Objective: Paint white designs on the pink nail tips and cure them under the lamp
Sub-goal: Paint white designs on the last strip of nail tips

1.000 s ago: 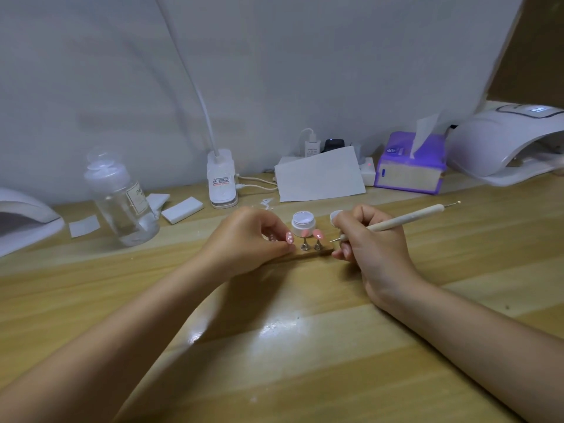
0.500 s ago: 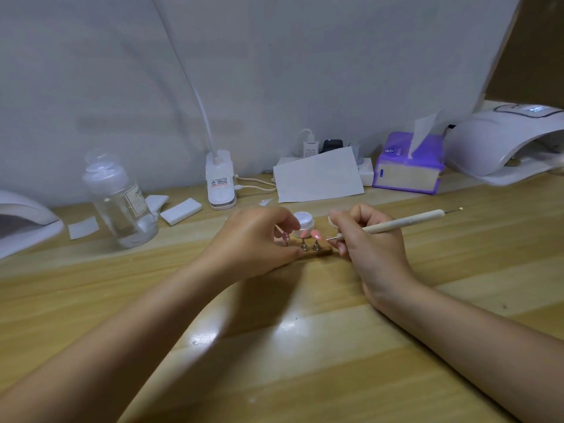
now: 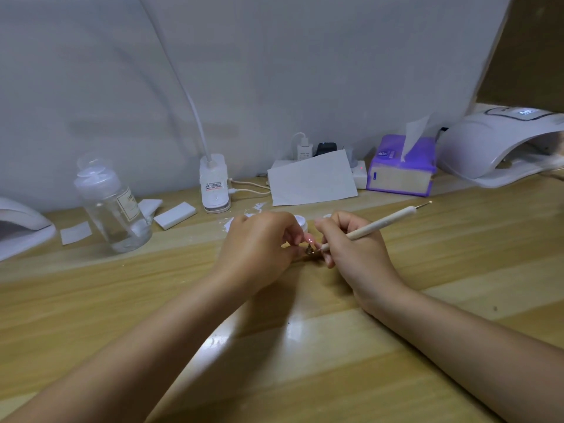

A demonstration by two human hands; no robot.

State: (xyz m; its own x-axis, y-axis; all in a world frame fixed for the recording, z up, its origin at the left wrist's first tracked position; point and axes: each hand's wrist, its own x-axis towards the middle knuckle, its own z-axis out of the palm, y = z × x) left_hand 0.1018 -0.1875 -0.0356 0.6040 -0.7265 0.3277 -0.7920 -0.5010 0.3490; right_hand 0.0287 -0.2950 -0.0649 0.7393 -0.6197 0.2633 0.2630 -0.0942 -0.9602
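Near the middle of the wooden table [image 3: 305, 361], both hands meet over a small stand. One pink nail tip [image 3: 309, 239] shows between them, glossy and raised on a thin metal stem; any white mark on it is too small to make out, and other tips are hidden behind the fingers. The left hand [image 3: 259, 245] curls its fingers in around the tip's holder, seemingly pinching it, though the contact itself is hidden. The right hand [image 3: 351, 248] grips a dotting pen [image 3: 375, 225] the way one holds a pencil, its pale shaft slanting up to the right and its working end brought down just beside the pink tip. Directly behind the hands stands a small white gel jar [image 3: 300, 221], partly covered.

Pale planks with a shiny patch make up the tabletop. At the far right sits a white curing lamp [image 3: 494, 145] with a lit display on top. Beside it is a purple tissue box [image 3: 401, 169], then a white paper sheet [image 3: 311, 181] propped in front of a power strip. A clip-on desk light [image 3: 215, 184] and a clear bottle [image 3: 113, 206] stand further left, backed by a grey-white cloth wall [image 3: 274, 71].
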